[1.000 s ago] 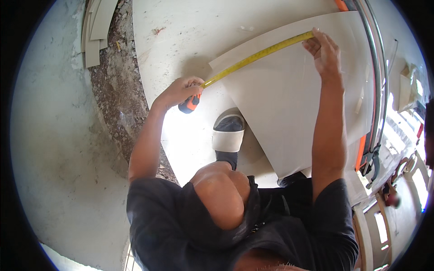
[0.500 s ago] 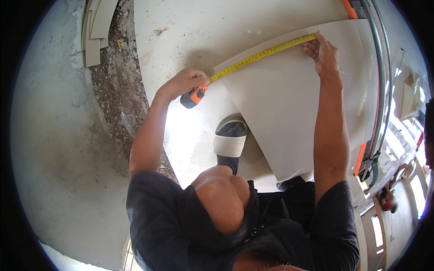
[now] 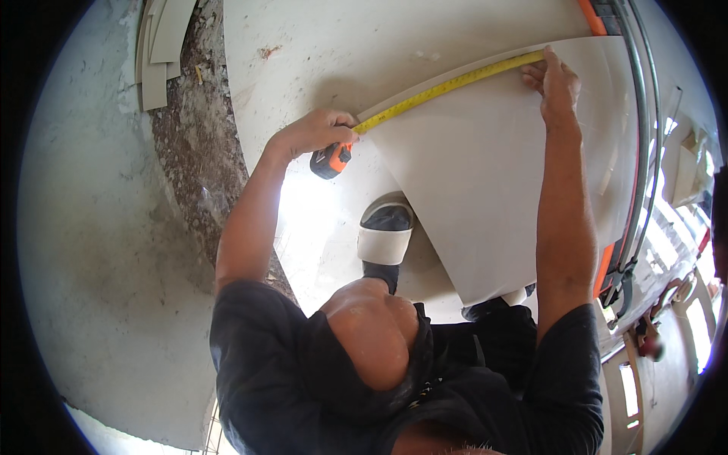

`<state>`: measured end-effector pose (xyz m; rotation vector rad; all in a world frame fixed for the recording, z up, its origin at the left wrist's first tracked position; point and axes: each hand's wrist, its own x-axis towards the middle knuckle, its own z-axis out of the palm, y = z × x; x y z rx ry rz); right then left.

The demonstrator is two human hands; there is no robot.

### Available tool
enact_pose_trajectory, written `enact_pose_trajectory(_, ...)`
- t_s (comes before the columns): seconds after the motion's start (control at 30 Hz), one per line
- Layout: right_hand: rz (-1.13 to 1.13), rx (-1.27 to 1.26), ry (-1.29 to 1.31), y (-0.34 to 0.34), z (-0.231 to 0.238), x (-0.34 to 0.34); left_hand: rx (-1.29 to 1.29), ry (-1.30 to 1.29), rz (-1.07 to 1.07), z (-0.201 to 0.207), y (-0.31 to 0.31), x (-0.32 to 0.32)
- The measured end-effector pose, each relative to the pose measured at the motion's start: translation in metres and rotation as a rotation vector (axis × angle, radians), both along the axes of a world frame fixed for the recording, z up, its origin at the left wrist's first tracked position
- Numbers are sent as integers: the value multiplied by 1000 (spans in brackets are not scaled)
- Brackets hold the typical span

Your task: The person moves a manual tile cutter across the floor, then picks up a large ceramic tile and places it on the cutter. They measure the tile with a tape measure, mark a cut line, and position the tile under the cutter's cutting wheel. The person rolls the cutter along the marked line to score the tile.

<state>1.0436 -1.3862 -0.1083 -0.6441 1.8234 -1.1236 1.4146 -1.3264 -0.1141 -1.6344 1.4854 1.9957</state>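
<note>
A yellow tape measure is drawn out along the far edge of a large pale tile. Its orange and black case hangs below my left hand, whose fingers close on the blade at the case's mouth, by the tile's left corner. Toward the tile's far right, my right hand pinches the blade's end between thumb and fingers. The blade runs nearly straight between both hands, close to the tile's edge.
Several narrow offcut strips lie at the far left beside a rough, broken strip of floor. A metal rail tool with orange parts runs along the tile's right side. My sandalled foot stands left of the tile.
My right hand has moved a little to the right with the blade's end. The left hand and the case have shifted slightly right too, and the blade lies farther along the tile.
</note>
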Motion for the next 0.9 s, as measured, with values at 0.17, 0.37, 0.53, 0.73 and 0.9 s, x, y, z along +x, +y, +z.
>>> enact_pose_trajectory(0.17,-9,33,28,-2,1,-2,-13,-10,-15,-2,-3,-1)
enact_pose_trajectory(0.37,-7,52,57,-4,-1,0,-46,-32,-27,-6,-6,0)
enact_pose_trajectory(0.53,-34,65,71,-5,0,1,-48,-55,-45,-7,-11,0)
enact_pose_trajectory(0.73,-36,73,87,-5,3,3,-31,-49,-38,-6,-13,-2)
enact_pose_trajectory(0.9,-26,89,82,-6,4,2,-8,-37,-26,-9,-12,-1)
